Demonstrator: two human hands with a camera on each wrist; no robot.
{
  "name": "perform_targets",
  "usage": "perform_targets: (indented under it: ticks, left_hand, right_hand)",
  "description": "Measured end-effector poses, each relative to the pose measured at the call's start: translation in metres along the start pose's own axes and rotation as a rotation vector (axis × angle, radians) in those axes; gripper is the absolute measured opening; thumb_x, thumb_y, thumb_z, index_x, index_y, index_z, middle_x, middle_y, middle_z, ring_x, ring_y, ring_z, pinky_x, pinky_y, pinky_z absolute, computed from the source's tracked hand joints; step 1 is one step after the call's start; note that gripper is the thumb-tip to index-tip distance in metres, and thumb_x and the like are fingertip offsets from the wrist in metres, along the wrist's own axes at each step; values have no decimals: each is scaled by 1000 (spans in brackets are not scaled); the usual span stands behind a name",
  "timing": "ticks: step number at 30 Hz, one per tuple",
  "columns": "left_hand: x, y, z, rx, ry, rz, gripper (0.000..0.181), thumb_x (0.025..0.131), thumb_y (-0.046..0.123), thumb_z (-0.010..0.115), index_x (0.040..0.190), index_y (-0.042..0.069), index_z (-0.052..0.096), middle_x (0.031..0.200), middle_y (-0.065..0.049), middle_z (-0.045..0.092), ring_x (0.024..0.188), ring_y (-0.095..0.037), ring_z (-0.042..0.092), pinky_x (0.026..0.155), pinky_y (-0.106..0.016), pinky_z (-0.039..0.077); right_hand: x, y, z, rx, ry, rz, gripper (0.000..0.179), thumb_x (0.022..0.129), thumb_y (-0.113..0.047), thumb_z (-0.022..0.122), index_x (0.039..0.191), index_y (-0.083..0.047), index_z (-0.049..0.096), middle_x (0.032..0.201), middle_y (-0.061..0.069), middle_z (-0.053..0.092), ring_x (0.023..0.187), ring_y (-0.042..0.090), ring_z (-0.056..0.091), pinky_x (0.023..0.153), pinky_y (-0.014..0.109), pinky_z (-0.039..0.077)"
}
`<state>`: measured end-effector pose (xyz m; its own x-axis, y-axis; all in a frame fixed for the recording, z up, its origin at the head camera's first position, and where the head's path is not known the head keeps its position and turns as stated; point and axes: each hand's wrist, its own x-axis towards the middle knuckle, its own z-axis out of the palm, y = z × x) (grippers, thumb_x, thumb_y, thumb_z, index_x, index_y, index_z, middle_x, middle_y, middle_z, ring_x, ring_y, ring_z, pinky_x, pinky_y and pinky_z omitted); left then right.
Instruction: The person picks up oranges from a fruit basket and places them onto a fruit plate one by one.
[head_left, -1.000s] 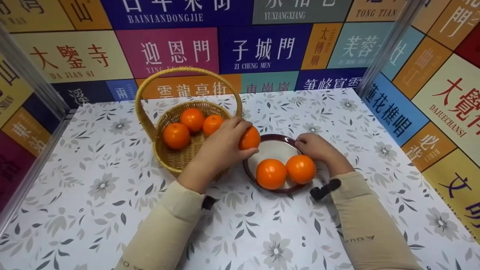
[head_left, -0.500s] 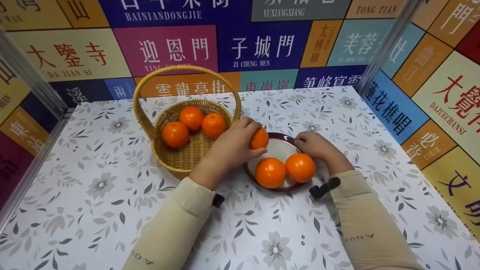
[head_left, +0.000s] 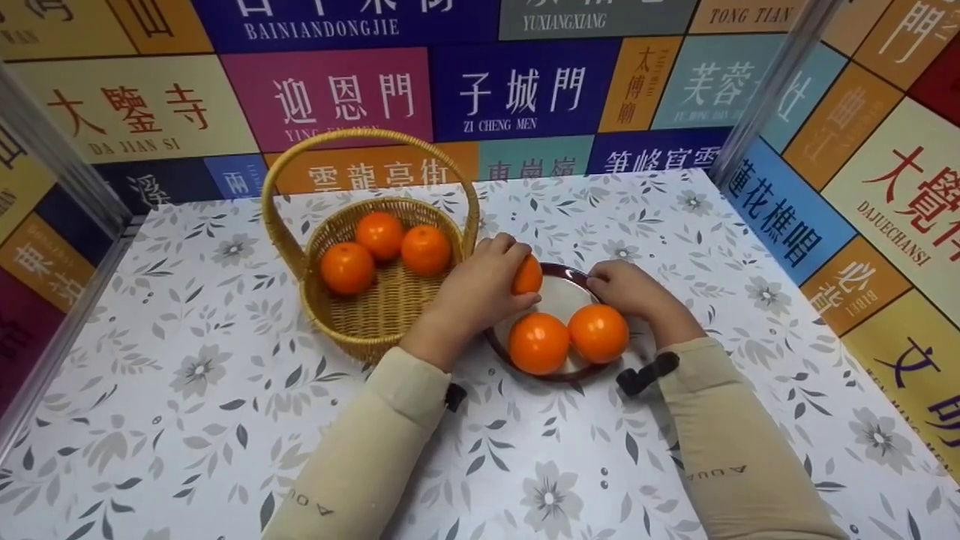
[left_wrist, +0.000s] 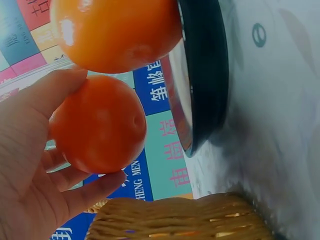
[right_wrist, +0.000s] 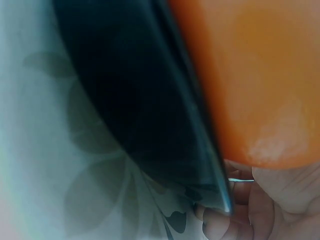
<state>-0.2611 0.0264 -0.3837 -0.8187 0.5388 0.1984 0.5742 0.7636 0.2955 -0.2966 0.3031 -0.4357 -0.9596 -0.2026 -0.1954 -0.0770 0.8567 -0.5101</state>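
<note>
My left hand (head_left: 480, 292) grips an orange (head_left: 528, 274) over the left side of a round plate (head_left: 559, 300) with a dark brown rim. In the left wrist view, thumb and fingers curl round this orange (left_wrist: 102, 125), which is above the plate's edge. Two more oranges, a nearer one (head_left: 538, 343) and one to its right (head_left: 598, 333), lie on the plate. At the plate's right rim, my right hand (head_left: 630, 289) pinches the edge; the right wrist view shows its fingers (right_wrist: 217, 223) at the dark rim, partly behind an orange.
Left of the plate stands a wicker basket (head_left: 375, 311) with a tall arched handle (head_left: 360, 135). Three oranges (head_left: 379, 235) sit in its back part. A white floral cloth (head_left: 547, 495) covers the table, with colourful printed panels (head_left: 517, 90) behind and at both sides.
My left hand has carried its orange rightward, from the basket's right edge to over the plate's left side. The right hand stays at the plate's rim.
</note>
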Motion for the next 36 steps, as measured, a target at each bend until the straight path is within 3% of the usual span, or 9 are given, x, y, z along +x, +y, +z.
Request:
perform_targets:
  ticks: [10, 24, 36]
  left_hand:
    - [8, -1, 9, -17, -85, -60, 67, 91, 47, 77, 144, 12, 55, 135, -11, 56, 123, -30, 55, 107, -43, 51]
    - [13, 0, 19, -21, -143, -90, 67, 91, 45, 78, 145, 13, 55, 137, -11, 55, 127, -30, 54, 110, -44, 49]
    - [13, 4, 19, 13, -127, -67, 59, 93, 46, 76, 138, 12, 59, 133, -11, 57, 124, -31, 54, 105, -43, 52]
  right_hand:
    - [2, -1, 0, -9, 15, -18, 27, 106, -21, 49, 105, -2, 69, 96, 14, 64, 93, 31, 57, 85, 42, 44]
    - [0, -2, 0, 5, 1, 8, 27, 106, -21, 49, 109, -2, 68, 99, 15, 65, 96, 31, 58, 89, 44, 46]
    - [0, -1, 1, -11, 31, -17, 25, 105, -19, 50, 105, -1, 68, 95, 14, 64, 92, 31, 57, 86, 42, 44]
